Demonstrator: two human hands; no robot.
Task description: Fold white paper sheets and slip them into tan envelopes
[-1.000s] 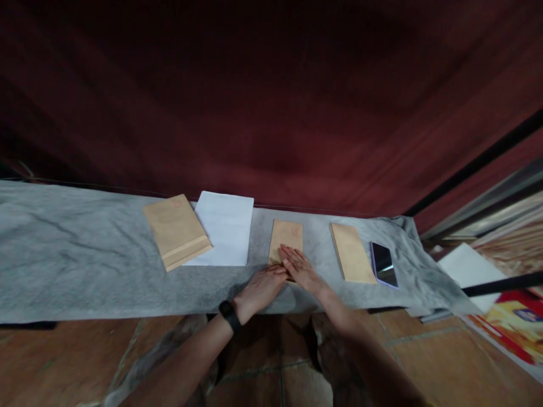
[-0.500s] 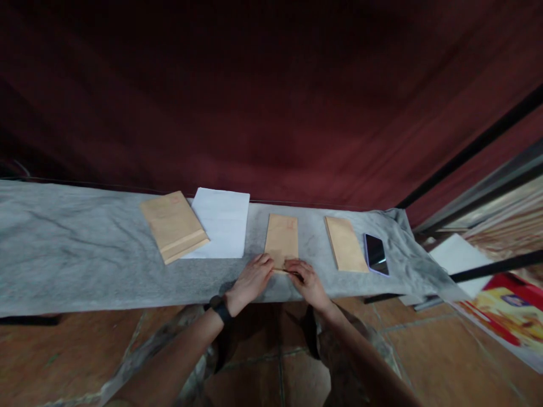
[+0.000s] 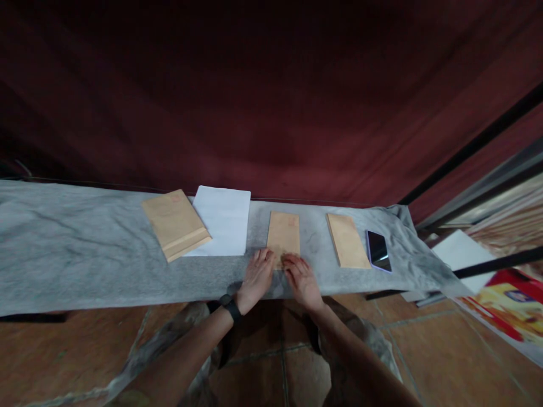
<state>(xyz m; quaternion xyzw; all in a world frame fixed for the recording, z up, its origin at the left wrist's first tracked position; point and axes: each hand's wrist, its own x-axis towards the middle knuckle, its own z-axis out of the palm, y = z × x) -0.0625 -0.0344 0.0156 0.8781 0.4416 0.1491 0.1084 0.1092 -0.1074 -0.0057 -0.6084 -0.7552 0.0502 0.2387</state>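
Passable over gray cloth between center envelope and right-side envelope; tight from there to phone; blocked at center envelope's near end by left hand and right hand; bounded behind by red backdrop.

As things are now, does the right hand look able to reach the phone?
Probably yes. The right hand is at the near end of the middle envelope, and toward the phone lies only the rightmost envelope, flat on the grey cloth, so the hand could likely pass over it.
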